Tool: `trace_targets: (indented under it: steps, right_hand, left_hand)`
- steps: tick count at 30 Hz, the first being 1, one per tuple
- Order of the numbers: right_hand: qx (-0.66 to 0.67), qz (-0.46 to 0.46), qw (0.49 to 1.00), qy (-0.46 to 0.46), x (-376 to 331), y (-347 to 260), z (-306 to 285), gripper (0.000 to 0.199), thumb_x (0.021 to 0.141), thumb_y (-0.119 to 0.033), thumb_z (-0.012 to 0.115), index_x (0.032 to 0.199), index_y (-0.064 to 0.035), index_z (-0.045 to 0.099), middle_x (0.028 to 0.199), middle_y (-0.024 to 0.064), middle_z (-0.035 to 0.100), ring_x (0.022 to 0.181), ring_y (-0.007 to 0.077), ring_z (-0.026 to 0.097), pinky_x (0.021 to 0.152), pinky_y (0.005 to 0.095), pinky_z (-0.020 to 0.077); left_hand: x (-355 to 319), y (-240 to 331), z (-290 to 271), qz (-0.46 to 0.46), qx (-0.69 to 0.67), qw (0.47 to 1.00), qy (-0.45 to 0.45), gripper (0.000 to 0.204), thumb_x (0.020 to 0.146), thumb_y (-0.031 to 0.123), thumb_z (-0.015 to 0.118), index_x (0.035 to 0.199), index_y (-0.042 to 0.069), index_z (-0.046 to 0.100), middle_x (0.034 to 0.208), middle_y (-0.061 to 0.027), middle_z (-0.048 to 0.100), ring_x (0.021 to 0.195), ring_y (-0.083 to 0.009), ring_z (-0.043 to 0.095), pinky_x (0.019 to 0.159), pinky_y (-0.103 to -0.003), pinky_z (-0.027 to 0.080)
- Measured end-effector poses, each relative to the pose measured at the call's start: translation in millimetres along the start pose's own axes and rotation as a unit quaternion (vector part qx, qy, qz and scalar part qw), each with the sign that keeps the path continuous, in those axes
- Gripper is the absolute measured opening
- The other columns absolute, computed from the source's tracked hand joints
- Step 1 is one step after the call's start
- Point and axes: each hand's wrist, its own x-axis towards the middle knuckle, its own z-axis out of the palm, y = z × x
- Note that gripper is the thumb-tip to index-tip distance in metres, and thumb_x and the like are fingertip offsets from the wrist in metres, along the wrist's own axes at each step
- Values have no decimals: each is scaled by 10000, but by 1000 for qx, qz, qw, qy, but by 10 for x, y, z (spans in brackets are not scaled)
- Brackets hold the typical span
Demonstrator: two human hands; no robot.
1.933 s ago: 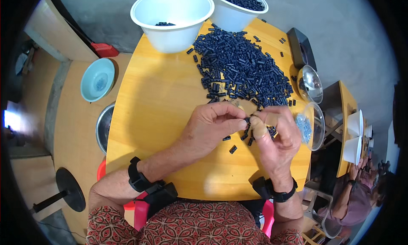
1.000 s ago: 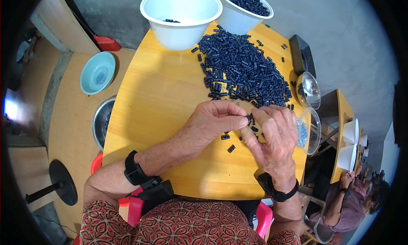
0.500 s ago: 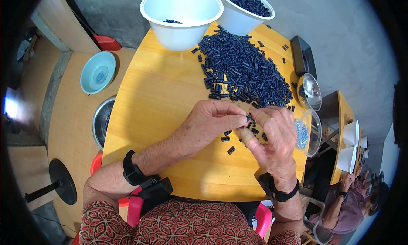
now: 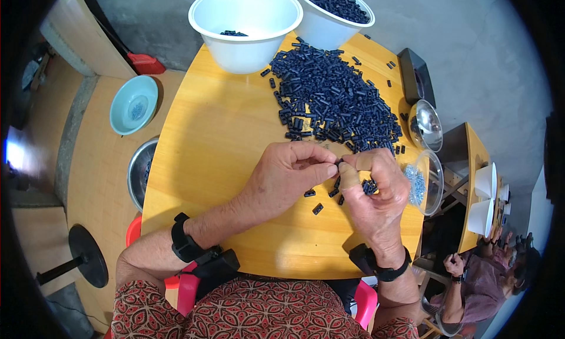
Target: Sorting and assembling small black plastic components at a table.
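Note:
Fingertip to fingertip over the wooden table, my two hands meet around a small black plastic piece [image 4: 339, 162], mostly hidden by the fingers. My left hand [image 4: 294, 173] is closed, pinching it between thumb and index finger. My right hand [image 4: 379, 192], with beige coverings on its thumb and index finger, pinches at the piece's other side. Several loose black pieces [image 4: 369, 186] lie under and beside the right hand, and a single black piece [image 4: 318, 209] rests nearer to me. Just beyond the hands spreads a large heap of short black tubular pieces [image 4: 335, 97].
At the table's far side stand a white tub [image 4: 246, 45] with few black pieces and a fuller white tub [image 4: 318, 36]. Along the right edge are a black tray [image 4: 406, 74], a metal bowl [image 4: 432, 127] and a clear bowl [image 4: 436, 186] of small bluish bits. A co-worker [image 4: 482, 286] sits right.
My right thumb and index finger have come together beside the left fingertips. The right hand has shifted slightly, showing more loose pieces under it. The view has shifted a little.

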Motion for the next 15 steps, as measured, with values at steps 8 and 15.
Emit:
trace_targets:
  steps: [8,15]
  right_hand:
    - [10,-9,1000,-10,-13,-6,-41,214,718,35,749,909,-22,672,845,103,669,762,270,622,662,348,491]
    - [-49,-77,994,-52,10,29,-86,405,671,-29,809,1050,-34,667,1008,101,682,911,270,633,777,379,487]
  left_hand:
    - [8,-7,-9,-12,-4,1000,18,161,907,41,680,1058,-15,687,989,-39,694,920,-94,644,843,-243,530]
    - [16,13,-33,-32,-38,999,-17,155,922,85,667,1043,-6,698,994,-44,696,959,-104,631,885,-258,495]
